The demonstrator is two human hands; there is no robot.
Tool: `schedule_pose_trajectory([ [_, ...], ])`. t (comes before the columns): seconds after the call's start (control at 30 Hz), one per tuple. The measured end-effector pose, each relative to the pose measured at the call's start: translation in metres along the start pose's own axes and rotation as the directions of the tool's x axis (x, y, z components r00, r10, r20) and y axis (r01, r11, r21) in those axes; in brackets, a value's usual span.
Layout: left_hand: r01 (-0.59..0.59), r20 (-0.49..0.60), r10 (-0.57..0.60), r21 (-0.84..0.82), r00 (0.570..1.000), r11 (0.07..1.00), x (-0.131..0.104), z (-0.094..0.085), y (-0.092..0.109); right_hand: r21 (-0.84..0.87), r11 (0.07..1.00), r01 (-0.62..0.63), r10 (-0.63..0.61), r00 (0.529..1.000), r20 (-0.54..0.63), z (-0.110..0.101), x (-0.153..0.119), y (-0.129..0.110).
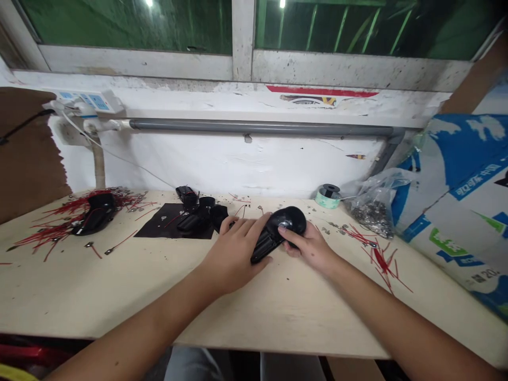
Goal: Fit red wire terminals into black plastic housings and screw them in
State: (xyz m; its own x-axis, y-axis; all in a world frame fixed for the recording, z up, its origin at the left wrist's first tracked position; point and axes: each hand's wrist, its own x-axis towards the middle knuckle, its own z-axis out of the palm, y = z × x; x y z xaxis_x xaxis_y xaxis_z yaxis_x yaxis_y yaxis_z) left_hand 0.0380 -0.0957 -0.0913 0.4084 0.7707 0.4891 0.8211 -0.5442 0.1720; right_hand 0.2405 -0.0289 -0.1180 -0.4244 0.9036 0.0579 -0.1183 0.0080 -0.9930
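A glossy black plastic housing with a rounded head and a narrower handle (pixel 291 218) is held above the table between both hands. My left hand (pixel 240 248) wraps round its handle end, fingers over the top. My right hand (pixel 307 246) grips the rounded end, the thumb pressed on its side. Just beyond my left hand, several similar black plastic parts (pixel 194 219) lie on and around a dark sheet (pixel 153 227). Whatever is inside the housing is hidden.
At the left, another black housing (pixel 95 214) rests among many red wires (pixel 47 233) with small metal ends. More red wires (pixel 383 262) lie at the right, near a clear bag of metal pieces (pixel 373 214) and a spool (pixel 328 194). A printed carton (pixel 460 211) borders the table's right side.
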Motion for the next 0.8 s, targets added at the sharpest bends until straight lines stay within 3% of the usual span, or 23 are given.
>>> schedule_pose_trajectory([
  [0.13, 0.024, -0.082, -0.015, 0.109, 0.996, 0.994, -0.008, -0.005, -0.011, -0.032, 0.999, 0.013, -0.009, 0.992, 0.127, 0.002, -0.002, -0.004],
  [0.2, 0.152, -0.186, -0.123, 0.155, 0.975, 0.976, -0.013, -0.023, -0.024, -0.110, 0.993, 0.043, -0.020, 0.979, 0.205, 0.003, -0.004, -0.005],
  [0.27, 0.361, -0.301, -0.294, 0.196, 0.907, 0.912, -0.017, -0.048, -0.038, -0.263, 0.957, 0.118, -0.057, 0.972, 0.228, 0.003, -0.007, -0.004],
  [0.33, 0.554, -0.339, -0.462, 0.258, 0.819, 0.792, -0.025, -0.075, -0.052, -0.477, 0.846, 0.238, -0.130, 0.960, 0.248, 0.004, -0.011, -0.002],
  [0.43, 0.723, -0.226, -0.708, 0.419, 0.669, 0.549, -0.044, -0.102, -0.076, -0.712, 0.605, 0.356, -0.169, 0.931, 0.322, 0.009, -0.017, -0.001],
  [0.5, 0.764, -0.171, -0.805, 0.472, 0.568, 0.439, -0.061, -0.107, -0.094, -0.749, 0.533, 0.393, -0.134, 0.914, 0.384, 0.014, -0.021, -0.002],
  [0.53, 0.759, -0.145, -0.822, 0.497, 0.551, 0.421, -0.069, -0.106, -0.104, -0.746, 0.525, 0.410, -0.117, 0.903, 0.413, 0.016, -0.023, -0.003],
  [0.63, 0.777, -0.083, -0.898, 0.539, 0.433, 0.325, -0.090, -0.096, -0.132, -0.709, 0.564, 0.422, -0.083, 0.884, 0.460, 0.020, -0.026, -0.004],
  [0.73, 0.791, -0.044, -0.908, 0.510, 0.416, 0.337, -0.102, -0.088, -0.152, -0.660, 0.655, 0.367, -0.104, 0.909, 0.403, 0.020, -0.025, -0.005],
  [0.8, 0.798, -0.029, -0.903, 0.481, 0.428, 0.362, -0.105, -0.086, -0.156, -0.608, 0.740, 0.289, -0.133, 0.948, 0.290, 0.018, -0.021, -0.004],
])
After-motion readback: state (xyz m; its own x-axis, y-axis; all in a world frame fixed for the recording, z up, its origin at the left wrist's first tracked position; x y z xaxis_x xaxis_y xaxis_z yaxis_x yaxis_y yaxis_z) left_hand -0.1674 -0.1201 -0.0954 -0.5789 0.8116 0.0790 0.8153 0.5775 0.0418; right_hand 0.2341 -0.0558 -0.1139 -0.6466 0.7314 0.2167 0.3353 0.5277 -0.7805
